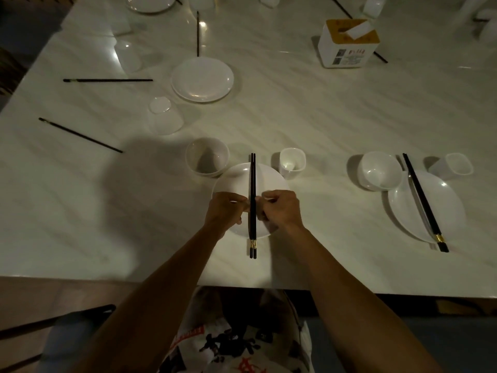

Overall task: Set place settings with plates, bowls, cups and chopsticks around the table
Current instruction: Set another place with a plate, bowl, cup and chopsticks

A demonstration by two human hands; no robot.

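Note:
A pair of black chopsticks (252,173) with gold bands lies straight across a white plate (236,179) near the table's front edge. My left hand (226,208) and my right hand (281,208) pinch the pair from either side at its middle. A white bowl (207,156) stands at the plate's upper left and a white cup (292,162) at its upper right. To the right sits another setting: a plate (441,208), a bowl (380,170), a tipped cup (457,164) and chopsticks (423,200) laid across that plate.
A stack of white plates (202,79), an upturned cup (163,117) and loose chopsticks (107,80) (79,135) (198,33) lie at the left and middle. A tissue box (347,44) stands at the back right. More dishes line the far edge. A chair (61,335) is at the lower left.

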